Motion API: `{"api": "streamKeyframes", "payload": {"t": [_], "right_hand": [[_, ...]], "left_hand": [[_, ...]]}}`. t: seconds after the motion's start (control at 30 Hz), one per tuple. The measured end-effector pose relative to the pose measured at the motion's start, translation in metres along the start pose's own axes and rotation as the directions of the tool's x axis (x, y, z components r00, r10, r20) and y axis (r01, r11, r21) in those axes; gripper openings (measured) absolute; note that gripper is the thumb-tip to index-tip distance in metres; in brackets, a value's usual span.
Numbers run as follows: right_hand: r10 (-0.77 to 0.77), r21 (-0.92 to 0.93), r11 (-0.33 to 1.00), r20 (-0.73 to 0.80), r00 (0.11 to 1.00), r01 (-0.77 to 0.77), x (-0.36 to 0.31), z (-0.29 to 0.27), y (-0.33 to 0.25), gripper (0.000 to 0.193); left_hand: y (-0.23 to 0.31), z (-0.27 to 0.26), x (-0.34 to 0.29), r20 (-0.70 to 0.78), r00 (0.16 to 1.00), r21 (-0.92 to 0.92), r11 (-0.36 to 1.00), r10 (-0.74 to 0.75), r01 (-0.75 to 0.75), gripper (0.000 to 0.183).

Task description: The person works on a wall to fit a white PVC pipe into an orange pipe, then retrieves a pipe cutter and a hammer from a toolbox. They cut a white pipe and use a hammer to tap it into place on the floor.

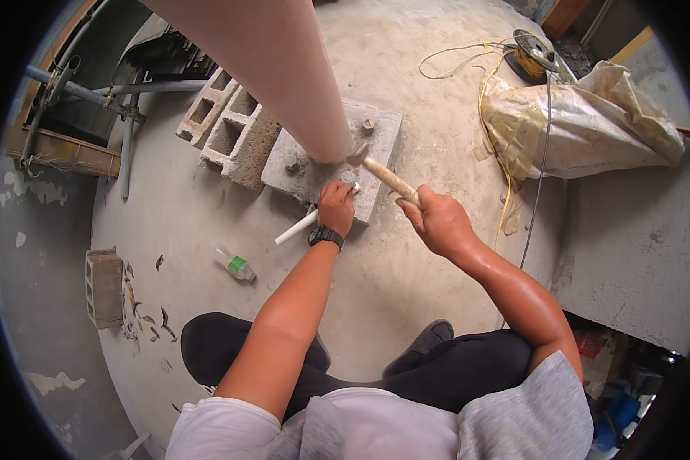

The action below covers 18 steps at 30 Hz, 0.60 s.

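My left hand (337, 208), with a black watch at its wrist, is closed around a thin white pipe (296, 228). The pipe slants over the near edge of a grey concrete-coated base plate (378, 146), one end sticking out past each side of my fist. In my right hand (440, 218) is a hammer (391, 182), gripped by its pale handle. Its metal head is beside the foot of a thick pinkish column (280, 65) that rises from the plate. Large bolts (368, 126) stand around the column's foot.
Hollow concrete blocks (245, 142) adjoin the plate's left side. A plastic bottle (236, 264) lies nearer me; another block (104, 287) stands farther left. Metal pipes (130, 134) are at the upper left. On the right are a whitish sack (590, 123), a cable reel (530, 57) and loose cables.
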State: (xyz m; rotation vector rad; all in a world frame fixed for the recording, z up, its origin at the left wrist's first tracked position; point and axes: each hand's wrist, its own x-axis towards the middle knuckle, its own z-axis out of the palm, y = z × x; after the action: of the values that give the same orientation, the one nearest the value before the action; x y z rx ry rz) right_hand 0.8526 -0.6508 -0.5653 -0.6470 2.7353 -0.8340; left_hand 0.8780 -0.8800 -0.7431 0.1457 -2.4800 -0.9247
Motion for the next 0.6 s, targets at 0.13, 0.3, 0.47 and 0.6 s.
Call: {"api": "streamKeyframes", "payload": {"t": [0.13,0.3,0.47,0.6], "right_hand": [[0.117,0.204,0.972,-0.005,0.993,-0.114,0.002,-0.015,-0.007,0.046],[0.201,0.323,0.925,0.024,0.979,-0.198,-0.001,-0.005,0.004,0.05],[0.175,0.475,0.861,0.056,0.983,-0.181,-0.003,0.007,0.011,0.047],[0.149,0.596,0.785,0.078,0.986,-0.166,-0.001,-0.006,-0.002,0.046]], "left_hand": [[0.003,-0.001,-0.003,0.05,0.999,0.004,1.0,-0.018,0.018,0.02],[0.014,-0.012,-0.007,0.073,0.997,0.153,0.988,-0.036,0.024,0.036],[0.026,-0.023,0.003,0.11,0.986,0.04,0.991,-0.128,0.124,0.039],[0.058,-0.026,0.026,0.111,0.986,-0.128,0.982,-0.125,0.138,0.039]]}}
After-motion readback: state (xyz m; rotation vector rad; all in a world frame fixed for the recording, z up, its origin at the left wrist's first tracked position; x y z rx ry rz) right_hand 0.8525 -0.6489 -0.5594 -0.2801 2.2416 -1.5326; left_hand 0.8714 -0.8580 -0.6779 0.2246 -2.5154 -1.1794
